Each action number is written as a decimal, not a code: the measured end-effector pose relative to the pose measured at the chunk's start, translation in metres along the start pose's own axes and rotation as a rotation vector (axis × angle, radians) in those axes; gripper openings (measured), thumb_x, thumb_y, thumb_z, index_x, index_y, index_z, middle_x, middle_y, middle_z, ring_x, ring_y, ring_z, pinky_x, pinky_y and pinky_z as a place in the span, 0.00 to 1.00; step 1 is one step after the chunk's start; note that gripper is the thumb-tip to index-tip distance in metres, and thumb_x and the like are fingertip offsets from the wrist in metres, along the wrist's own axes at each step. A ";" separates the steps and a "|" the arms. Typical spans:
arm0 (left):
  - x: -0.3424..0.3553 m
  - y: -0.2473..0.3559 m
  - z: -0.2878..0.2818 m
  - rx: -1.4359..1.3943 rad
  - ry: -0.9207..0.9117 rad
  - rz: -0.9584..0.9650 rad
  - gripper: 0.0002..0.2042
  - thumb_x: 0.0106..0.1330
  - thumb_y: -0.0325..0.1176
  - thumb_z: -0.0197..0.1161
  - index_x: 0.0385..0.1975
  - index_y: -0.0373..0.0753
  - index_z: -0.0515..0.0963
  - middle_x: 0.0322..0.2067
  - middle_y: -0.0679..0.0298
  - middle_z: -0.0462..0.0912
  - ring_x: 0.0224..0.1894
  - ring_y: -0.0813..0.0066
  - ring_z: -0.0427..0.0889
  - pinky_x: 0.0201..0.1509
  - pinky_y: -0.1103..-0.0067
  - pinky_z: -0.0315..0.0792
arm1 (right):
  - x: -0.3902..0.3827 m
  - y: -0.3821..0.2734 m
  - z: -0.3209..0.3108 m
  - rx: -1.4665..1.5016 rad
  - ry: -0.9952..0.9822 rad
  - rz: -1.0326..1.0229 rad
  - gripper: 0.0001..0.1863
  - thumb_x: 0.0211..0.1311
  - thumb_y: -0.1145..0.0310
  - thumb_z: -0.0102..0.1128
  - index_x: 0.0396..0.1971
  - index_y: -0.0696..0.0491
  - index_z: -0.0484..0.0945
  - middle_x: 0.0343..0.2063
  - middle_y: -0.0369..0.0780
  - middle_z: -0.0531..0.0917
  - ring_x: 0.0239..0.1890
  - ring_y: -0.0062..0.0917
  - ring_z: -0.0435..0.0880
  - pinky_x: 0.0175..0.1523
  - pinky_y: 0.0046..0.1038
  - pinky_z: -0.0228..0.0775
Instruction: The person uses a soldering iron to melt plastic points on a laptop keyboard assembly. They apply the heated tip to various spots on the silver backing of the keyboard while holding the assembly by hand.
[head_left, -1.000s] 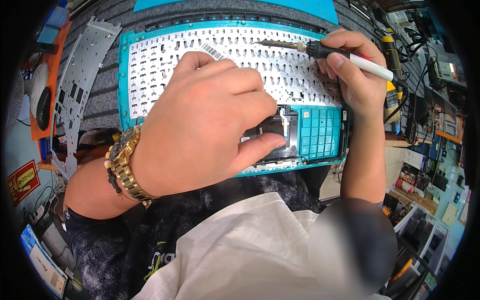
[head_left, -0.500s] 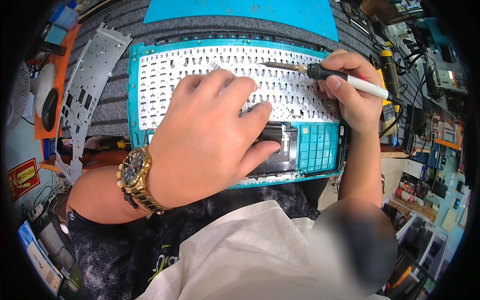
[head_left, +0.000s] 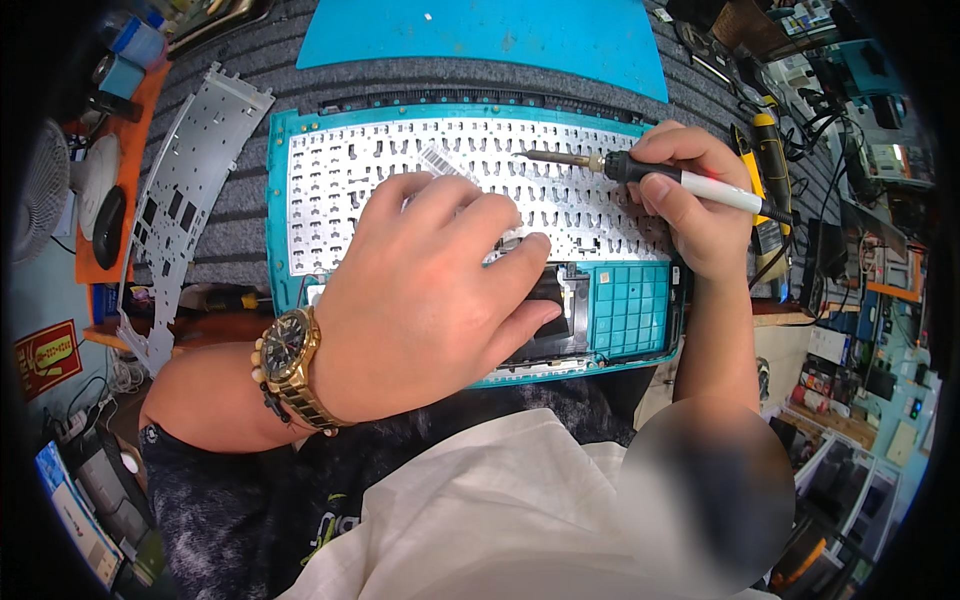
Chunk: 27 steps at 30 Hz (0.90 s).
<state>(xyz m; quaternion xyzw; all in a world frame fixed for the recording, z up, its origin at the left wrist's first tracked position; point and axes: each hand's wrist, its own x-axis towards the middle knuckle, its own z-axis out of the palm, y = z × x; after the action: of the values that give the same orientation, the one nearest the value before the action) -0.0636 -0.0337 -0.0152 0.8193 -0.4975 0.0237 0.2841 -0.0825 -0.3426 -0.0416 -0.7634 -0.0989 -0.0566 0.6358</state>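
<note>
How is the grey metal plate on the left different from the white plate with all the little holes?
The grey plate has several big square holes; the white plate has rows of small ones. The grey plate lies slanted, mostly on the striped mat; the white plate sits straighter, in a teal case. The left hand covers part of the white plate but none of the grey plate. Both have many openings.

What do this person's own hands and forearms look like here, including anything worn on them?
The left hand and right hand are both ungloved, with forearms bare where visible. The left wrist carries a gold-coloured metal watch with a round dark dial, and beside it a pale beaded bracelet. The right wrist shows nothing worn.
</note>
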 end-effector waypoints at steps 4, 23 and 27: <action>-0.002 0.002 0.000 0.089 0.047 -0.042 0.28 0.55 0.45 0.82 0.55 0.40 0.85 0.54 0.54 0.83 0.56 0.48 0.81 0.58 0.57 0.76 | 0.000 -0.001 0.001 0.017 0.003 0.013 0.12 0.63 0.77 0.73 0.45 0.62 0.87 0.40 0.38 0.88 0.40 0.18 0.83 0.46 0.22 0.74; -0.003 0.006 -0.007 0.162 -0.072 -0.142 0.36 0.57 0.52 0.80 0.62 0.36 0.80 0.57 0.48 0.78 0.60 0.45 0.77 0.61 0.54 0.73 | 0.003 -0.007 0.005 -0.006 -0.017 -0.035 0.11 0.59 0.78 0.72 0.42 0.63 0.87 0.37 0.41 0.87 0.38 0.23 0.81 0.45 0.26 0.71; -0.004 0.005 -0.006 0.167 -0.056 -0.137 0.37 0.56 0.51 0.80 0.62 0.36 0.79 0.57 0.48 0.78 0.60 0.45 0.78 0.61 0.54 0.73 | 0.004 -0.008 0.005 -0.032 -0.029 -0.054 0.11 0.59 0.78 0.72 0.42 0.63 0.87 0.37 0.41 0.87 0.39 0.23 0.81 0.46 0.26 0.72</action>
<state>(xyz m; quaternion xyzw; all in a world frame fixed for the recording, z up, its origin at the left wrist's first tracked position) -0.0680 -0.0294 -0.0090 0.8726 -0.4442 0.0226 0.2019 -0.0806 -0.3365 -0.0344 -0.7712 -0.1279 -0.0641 0.6203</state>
